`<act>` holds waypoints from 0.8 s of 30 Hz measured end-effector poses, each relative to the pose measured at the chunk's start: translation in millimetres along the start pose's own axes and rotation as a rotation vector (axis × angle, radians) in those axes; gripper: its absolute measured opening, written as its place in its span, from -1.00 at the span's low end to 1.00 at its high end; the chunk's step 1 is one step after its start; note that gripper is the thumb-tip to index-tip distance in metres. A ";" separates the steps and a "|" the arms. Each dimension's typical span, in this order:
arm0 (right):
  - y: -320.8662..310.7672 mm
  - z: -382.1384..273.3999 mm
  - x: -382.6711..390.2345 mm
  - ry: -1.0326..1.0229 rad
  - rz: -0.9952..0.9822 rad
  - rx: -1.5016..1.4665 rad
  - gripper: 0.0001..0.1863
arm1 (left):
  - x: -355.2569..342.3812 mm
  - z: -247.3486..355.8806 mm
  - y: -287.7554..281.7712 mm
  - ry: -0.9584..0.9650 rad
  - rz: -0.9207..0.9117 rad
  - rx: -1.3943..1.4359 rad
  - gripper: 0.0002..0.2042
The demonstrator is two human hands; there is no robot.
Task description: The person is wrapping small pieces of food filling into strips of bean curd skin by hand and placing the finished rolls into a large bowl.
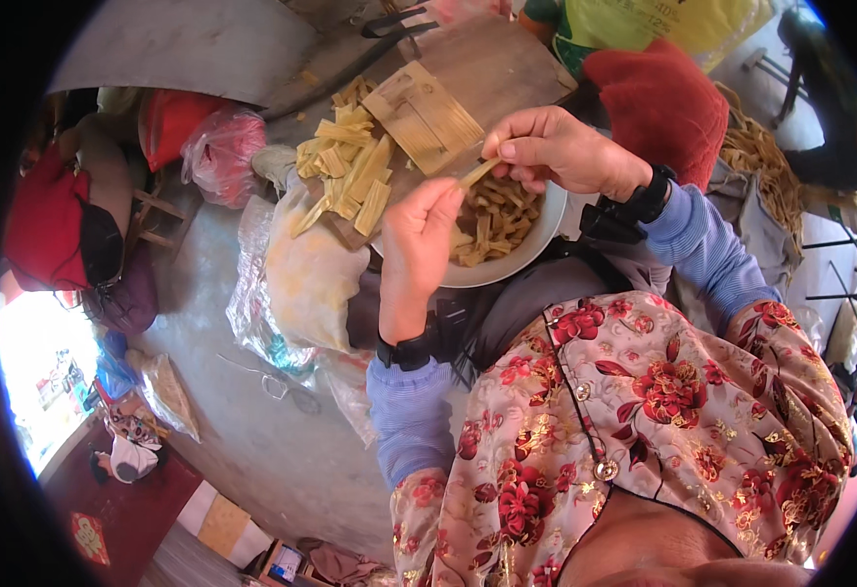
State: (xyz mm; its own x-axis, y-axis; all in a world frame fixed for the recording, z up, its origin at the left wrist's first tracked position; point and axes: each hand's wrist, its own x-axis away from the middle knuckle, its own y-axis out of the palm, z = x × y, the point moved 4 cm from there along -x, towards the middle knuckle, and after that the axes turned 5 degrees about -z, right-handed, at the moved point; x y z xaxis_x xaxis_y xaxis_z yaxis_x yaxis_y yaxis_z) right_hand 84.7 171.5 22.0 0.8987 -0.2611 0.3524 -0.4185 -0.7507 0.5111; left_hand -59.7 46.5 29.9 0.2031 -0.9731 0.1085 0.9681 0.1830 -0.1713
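Note:
Above a white basin [553, 220], my two hands hold a thin pale yellow strip [479, 173] between them. My left hand [419, 240] pinches its lower end between thumb and fingers. The fingertips of my right hand [570, 149] are closed on the upper end. Inside the basin lies a heap of short yellow-brown pieces [495, 217], partly hidden by my hands. Longer flat yellow strips [355, 168] are piled to the left of the basin, beside a small wooden block [423, 115] on a wooden board [497, 64].
A red cloth [658, 106] bulges right of the board, near a yellow-green sack [658, 27]. Long brown strips [756, 161] lie farther right. Left are a stained pale cloth [313, 269], clear plastic [257, 284], a pink plastic bag [221, 152] and a seated person in red [42, 230].

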 end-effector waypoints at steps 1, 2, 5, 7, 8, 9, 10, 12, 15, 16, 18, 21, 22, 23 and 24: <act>-3.4 0.7 -6.5 -0.058 0.030 0.079 -0.84 | -2.1 -2.9 -4.0 -0.030 0.043 0.001 -0.83; -5.5 0.2 -11.7 -0.117 0.061 0.159 -0.84 | -7.0 -7.4 -6.4 -0.029 0.046 -0.001 -0.83; -6.6 -1.6 -32.1 -0.233 0.235 0.483 -0.84 | -26.0 -25.4 -17.4 -0.129 0.109 0.009 -0.83; -5.7 -7.9 -36.3 -0.266 0.286 0.506 -0.84 | -35.1 -25.7 -22.1 -0.121 0.128 0.055 -0.84; -6.3 -8.6 -38.9 -0.270 0.284 0.510 -0.84 | -39.7 -25.3 -24.6 -0.118 0.143 0.101 -0.85; -8.0 -8.5 -42.4 -0.276 0.292 0.527 -0.85 | -43.9 -29.8 -27.7 -0.105 0.146 0.103 -0.86; -10.5 -8.9 -44.9 -0.283 0.302 0.544 -0.86 | -46.6 -32.8 -30.5 -0.102 0.147 0.102 -0.86; -14.3 -12.1 -49.6 -0.319 0.308 0.606 -0.86 | -51.2 -39.6 -35.5 -0.129 0.149 0.171 -0.86; -22.5 -8.9 -59.8 -0.422 0.331 0.717 -0.86 | -59.6 -49.7 -37.1 -0.145 0.189 0.171 -0.89; -22.4 -4.7 -66.6 -0.489 0.331 0.766 -0.87 | -62.7 -60.1 -37.5 -0.149 0.194 0.170 -0.89; -21.6 5.1 -77.5 -0.477 0.324 0.840 -0.87 | -66.3 -68.5 -39.3 -0.025 0.249 -0.191 -0.89; -24.5 5.2 -70.4 -0.453 0.367 0.949 -0.85 | -61.6 -68.3 -41.6 -0.036 0.432 -0.625 -0.89; -24.6 1.6 -64.4 -0.449 0.402 0.982 -0.83 | -58.1 -64.5 -43.1 -0.031 0.435 -0.627 -0.89; -26.3 3.1 -54.0 -0.440 0.411 0.979 -0.83 | -50.1 -61.4 -40.1 -0.023 0.396 -0.538 -0.89; -26.1 6.4 -44.0 -0.405 0.368 0.955 -0.81 | -41.4 -58.5 -37.2 -0.016 0.359 -0.450 -0.89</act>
State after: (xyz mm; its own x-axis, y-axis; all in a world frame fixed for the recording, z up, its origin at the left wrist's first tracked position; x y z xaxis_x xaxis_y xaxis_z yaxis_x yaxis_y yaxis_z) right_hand 56.9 198.7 -11.8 0.7895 -0.6136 -0.0138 -0.5528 -0.7011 -0.4505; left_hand -112.7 71.7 -25.5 0.5129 -0.8582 -0.0188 0.6810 0.4201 -0.5998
